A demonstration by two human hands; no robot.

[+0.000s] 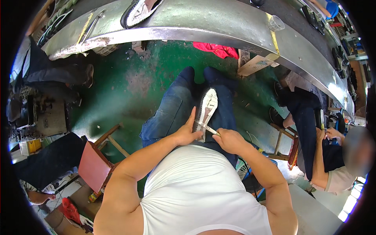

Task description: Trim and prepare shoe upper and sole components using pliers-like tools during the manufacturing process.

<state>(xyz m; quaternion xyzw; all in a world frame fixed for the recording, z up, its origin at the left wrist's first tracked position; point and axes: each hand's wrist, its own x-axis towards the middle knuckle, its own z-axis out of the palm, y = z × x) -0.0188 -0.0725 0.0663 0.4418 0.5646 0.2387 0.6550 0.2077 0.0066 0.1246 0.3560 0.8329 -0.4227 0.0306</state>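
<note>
A shoe rests upside down between my thighs, its pale, unfinished underside turned up and a dark stitched-looking edge around it. My left hand grips it at the near end, index finger stretched along its left side and thumb close to the heel. In my right hand is a slim hand tool with a pale shaft and a thin metal-looking end, lying across the shoe's narrow part. Too little of the tool's tip shows to tell its exact kind.
A curved metal-edged bench runs ahead, bearing another upturned shoe, a clear cup and a hammer-like tool. Red cloth hangs below. A red-seated chair stands left; a seated co-worker is at right.
</note>
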